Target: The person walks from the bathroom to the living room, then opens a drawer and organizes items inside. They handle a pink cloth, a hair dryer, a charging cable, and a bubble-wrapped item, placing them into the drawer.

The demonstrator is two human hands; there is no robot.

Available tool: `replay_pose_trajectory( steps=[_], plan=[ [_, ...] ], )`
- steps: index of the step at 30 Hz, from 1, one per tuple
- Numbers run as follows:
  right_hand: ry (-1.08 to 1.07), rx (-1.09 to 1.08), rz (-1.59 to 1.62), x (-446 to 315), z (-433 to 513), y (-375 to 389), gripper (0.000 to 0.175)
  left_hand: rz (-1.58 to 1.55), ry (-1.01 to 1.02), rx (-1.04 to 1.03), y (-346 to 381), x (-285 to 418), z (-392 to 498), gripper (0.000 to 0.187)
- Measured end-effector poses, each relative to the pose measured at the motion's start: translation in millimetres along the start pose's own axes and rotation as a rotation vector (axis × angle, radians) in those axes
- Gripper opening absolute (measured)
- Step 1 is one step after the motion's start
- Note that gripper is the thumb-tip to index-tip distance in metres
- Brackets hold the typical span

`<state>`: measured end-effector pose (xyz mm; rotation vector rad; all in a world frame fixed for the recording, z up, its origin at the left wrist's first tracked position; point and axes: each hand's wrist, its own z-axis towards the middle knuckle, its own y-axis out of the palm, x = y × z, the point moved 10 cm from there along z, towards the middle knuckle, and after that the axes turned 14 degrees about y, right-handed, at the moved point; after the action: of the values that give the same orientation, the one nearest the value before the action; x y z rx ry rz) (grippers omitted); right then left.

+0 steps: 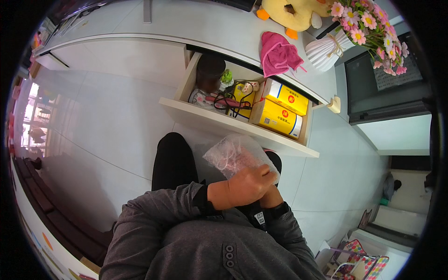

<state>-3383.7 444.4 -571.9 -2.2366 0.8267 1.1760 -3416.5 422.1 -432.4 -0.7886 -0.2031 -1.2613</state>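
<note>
A translucent plastic bag [235, 154], which looks like bubble wrap, hangs over the floor between my knees and the pulled-out drawer. Something pinkish and a pale cord show through it. My left hand [251, 184] is closed around the bag's near right end. Just behind and below it is my right hand [272, 197], at the same end, its fingers mostly covered by the left. Past the bag, the white drawer [238, 126] holds yellow tissue packs [278, 118], a pink-handled appliance [229, 102] with a black cord, a dark jar [210, 71] and a small green plant [227, 76].
On the white cabinet top [196, 21] lie a magenta cloth [278, 54], a yellow plush toy [297, 14] and a white vase [327, 52] of pink flowers [369, 21]. A dark bench [59, 220] stands at left. Another person [389, 185] is far right, near a polka-dot item [374, 264].
</note>
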Motion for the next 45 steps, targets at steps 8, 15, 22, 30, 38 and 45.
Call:
replay_pose_trajectory(
  steps=[8,15,22,30,38,45],
  plan=[
    [-0.134,0.059,0.062,-22,-27,12,0.024,-0.151,0.054,-0.025,6,11,5,0.019],
    [-0.243,0.129,-0.367,-43,-15,15,0.022,-0.126,-0.197,0.128,-30,-28,-7,0.015],
    [-0.129,0.014,-0.547,-87,-50,1,0.027,-0.607,-0.863,0.170,-26,-78,-50,0.009],
    [-0.393,0.454,0.227,-105,-131,-99,0.033,-0.771,-0.834,0.327,-37,-79,-38,0.012],
    [-0.366,0.252,-0.340,-34,-55,-9,0.096,-1.106,-0.883,0.538,-34,-82,-47,0.014],
    [-0.103,0.099,1.159,-2,-2,-31,0.041,-0.718,-0.587,0.488,-80,-74,-32,0.030]
  ],
)
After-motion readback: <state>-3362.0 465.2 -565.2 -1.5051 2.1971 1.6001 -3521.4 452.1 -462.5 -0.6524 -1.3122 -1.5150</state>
